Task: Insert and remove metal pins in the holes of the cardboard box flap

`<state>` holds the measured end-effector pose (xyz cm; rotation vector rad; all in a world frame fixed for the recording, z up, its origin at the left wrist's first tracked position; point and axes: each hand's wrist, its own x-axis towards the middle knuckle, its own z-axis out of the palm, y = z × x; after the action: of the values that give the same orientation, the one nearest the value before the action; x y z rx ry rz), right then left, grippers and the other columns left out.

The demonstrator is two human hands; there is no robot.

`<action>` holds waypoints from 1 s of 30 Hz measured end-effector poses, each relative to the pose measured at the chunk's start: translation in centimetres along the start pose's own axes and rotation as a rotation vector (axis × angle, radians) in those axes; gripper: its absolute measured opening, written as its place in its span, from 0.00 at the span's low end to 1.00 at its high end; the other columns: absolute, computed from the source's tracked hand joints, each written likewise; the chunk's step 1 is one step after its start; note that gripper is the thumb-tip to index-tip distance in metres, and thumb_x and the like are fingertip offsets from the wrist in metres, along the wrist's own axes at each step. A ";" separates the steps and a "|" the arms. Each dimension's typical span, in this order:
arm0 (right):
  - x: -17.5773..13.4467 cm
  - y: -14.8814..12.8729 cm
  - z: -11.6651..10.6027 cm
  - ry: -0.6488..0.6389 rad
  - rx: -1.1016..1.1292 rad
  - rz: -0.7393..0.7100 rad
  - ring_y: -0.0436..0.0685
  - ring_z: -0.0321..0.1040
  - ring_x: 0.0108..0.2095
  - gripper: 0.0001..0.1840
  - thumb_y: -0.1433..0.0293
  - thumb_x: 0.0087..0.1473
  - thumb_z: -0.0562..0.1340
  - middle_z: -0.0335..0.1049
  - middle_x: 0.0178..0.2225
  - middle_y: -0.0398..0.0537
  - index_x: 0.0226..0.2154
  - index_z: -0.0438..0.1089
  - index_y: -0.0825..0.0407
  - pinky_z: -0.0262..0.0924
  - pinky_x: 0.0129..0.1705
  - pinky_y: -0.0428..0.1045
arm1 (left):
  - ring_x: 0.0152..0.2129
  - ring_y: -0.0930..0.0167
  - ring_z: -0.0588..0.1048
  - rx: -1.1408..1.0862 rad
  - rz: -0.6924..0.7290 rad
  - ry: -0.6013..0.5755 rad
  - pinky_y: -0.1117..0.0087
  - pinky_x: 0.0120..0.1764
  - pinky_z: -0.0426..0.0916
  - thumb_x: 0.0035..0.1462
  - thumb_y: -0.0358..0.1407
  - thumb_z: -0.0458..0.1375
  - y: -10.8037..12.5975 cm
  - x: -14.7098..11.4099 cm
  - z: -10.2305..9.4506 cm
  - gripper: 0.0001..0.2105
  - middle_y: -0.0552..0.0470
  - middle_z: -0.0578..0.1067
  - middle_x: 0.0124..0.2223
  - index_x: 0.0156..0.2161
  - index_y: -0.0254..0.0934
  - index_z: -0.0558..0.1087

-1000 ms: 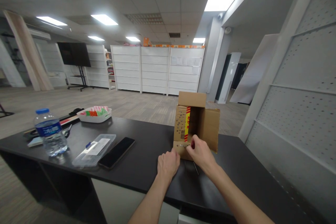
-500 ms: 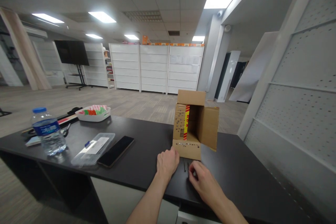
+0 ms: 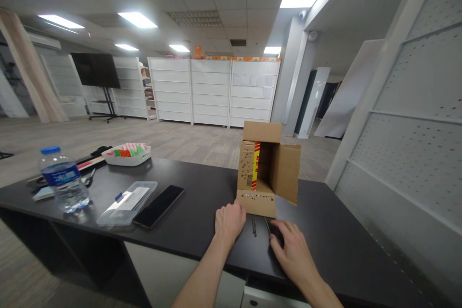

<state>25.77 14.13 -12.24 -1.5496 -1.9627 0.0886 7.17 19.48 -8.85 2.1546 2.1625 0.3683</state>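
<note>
A cardboard box [image 3: 246, 166] stands on the dark table with its open side towards me, its flaps spread and its lower flap [image 3: 259, 203] sloping down at the front. My left hand [image 3: 230, 221] is closed at the left corner of that lower flap; its fingertips are partly hidden. In front of the flap lie thin dark rods [image 3: 254, 227], too small to name. Just right of them my right hand [image 3: 289, 246] rests low over the table, thumb and fingers apart. Another thin rod [image 3: 267, 224] lies by its fingertips.
Left on the table [image 3: 202, 187] are a phone [image 3: 159, 206], a clear plastic case [image 3: 126, 204], a water bottle [image 3: 65, 180] and a white basket [image 3: 127, 160] of colourful packets. Scissors [image 3: 90, 179] lie behind the bottle. A perforated white panel [image 3: 415, 154] rises at the right.
My right hand has moved a little right, and its fingers have spread from a pinch. A thin rod now shows by its fingertips. My left hand stays at the flap.
</note>
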 end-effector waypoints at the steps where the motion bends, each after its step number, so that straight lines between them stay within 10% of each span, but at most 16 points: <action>1: -0.1 0.0 0.0 -0.008 -0.024 -0.007 0.60 0.66 0.44 0.15 0.69 0.56 0.55 0.70 0.43 0.51 0.45 0.71 0.50 0.58 0.45 0.54 | 0.36 0.58 0.79 0.000 0.001 0.000 0.61 0.38 0.68 0.65 0.38 0.41 0.0 0.0 0.0 0.17 0.39 0.79 0.37 0.43 0.37 0.72; 18: -0.5 -1.4 -1.3 -0.213 0.035 -0.082 0.59 0.64 0.51 0.19 0.67 0.60 0.52 0.71 0.51 0.49 0.51 0.69 0.46 0.56 0.52 0.56 | 0.37 0.59 0.79 0.001 0.001 -0.007 0.61 0.40 0.68 0.65 0.38 0.40 -0.1 0.0 0.2 0.19 0.39 0.79 0.37 0.43 0.36 0.72; 30: 0.4 -0.7 -0.2 -0.107 0.142 -0.015 0.59 0.66 0.49 0.17 0.67 0.59 0.53 0.72 0.47 0.50 0.47 0.71 0.49 0.58 0.50 0.54 | 0.38 0.59 0.79 -0.013 -0.005 -0.020 0.61 0.40 0.68 0.65 0.38 0.40 0.1 -0.1 -0.4 0.18 0.38 0.79 0.37 0.45 0.36 0.72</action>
<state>25.19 14.23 -11.60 -1.4645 -2.0043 0.3040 7.17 19.29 -8.49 2.1362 2.1487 0.3581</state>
